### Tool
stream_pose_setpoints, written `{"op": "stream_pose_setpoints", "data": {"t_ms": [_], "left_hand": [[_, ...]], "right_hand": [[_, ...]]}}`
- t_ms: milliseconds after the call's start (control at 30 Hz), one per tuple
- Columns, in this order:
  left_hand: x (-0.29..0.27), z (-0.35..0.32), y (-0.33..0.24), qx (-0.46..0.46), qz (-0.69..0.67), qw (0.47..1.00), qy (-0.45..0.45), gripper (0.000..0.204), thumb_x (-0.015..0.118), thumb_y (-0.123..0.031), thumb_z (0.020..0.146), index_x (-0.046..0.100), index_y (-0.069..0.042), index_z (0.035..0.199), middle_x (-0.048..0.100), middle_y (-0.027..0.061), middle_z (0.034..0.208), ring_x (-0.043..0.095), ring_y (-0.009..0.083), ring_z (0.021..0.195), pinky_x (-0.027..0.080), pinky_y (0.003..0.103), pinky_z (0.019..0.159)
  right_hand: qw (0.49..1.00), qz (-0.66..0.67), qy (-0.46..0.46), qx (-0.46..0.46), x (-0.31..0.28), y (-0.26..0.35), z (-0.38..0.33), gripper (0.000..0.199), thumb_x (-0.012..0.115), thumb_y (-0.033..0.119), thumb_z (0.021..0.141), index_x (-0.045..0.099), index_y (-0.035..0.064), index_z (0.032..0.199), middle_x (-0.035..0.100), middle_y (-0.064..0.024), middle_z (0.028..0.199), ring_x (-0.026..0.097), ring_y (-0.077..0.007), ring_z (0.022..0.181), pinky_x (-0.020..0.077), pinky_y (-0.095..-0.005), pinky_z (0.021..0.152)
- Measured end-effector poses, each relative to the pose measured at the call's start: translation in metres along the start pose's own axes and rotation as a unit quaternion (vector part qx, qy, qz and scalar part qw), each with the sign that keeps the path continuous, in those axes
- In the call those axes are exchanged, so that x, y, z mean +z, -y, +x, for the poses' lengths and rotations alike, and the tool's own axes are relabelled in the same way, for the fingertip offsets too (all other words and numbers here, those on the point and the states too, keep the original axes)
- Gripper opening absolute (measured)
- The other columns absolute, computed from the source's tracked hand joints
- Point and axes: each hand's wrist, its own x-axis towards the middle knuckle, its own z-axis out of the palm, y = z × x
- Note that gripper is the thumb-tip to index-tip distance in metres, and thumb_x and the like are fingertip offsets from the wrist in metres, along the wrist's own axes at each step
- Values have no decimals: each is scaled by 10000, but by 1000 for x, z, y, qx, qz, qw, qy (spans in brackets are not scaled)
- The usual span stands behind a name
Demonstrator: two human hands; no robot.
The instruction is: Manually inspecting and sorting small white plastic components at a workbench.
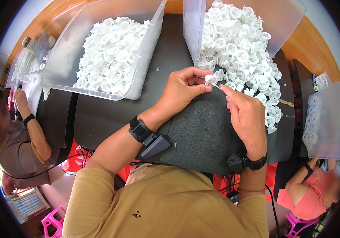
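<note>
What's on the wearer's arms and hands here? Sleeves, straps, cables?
Both hands are bare: left hand, right hand. Each wrist carries a black strap with a black wedge-shaped module: the left wristband and the right wristband. A thin black cable runs down below the right wrist. The mustard-yellow short sleeves leave the forearms uncovered; the shirt has a small embroidered chest emblem.

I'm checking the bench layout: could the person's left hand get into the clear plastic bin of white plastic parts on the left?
Probably yes: the left hand sits beside the open-topped clear plastic bin, with only bare dark mat between, though it holds a small white plastic part.

bright daylight, fisheye-warped edges, dark vignette
</note>
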Motion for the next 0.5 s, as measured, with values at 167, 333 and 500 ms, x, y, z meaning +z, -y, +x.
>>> {"op": "stream_pose_setpoints", "data": {"t_ms": [167, 333, 500], "left_hand": [[0, -1, 0, 0, 7, 1000, -3, 338, 715, 23, 805, 632, 9, 1132, 696, 58, 919, 646, 82, 839, 519, 214, 741], [1, -1, 0, 4, 9, 1000, -6, 339, 719, 25, 800, 635, 10, 1128, 698, 65, 923, 650, 87, 842, 521, 215, 741], [2, -1, 0, 9, 14, 1000, -4, 335, 718, 30, 798, 638, 12, 1123, 697, 64, 925, 650, 88, 844, 525, 217, 742]], "right_hand": [[1000, -19, -1, 1, 3, 1, 0, 249, 586, 75, 855, 684, 105, 1082, 663, -111, 769, 633, -301, 640, 491, -394, 569], [999, -37, -1, -1, 6, 1, 0, 267, 582, 71, 849, 676, 108, 1096, 650, -112, 743, 630, -306, 627, 489, -402, 557], [999, -47, 1, -1, 7, 1, -1, 278, 574, 67, 848, 669, 111, 1106, 641, -112, 724, 627, -311, 616, 491, -407, 547]]}}
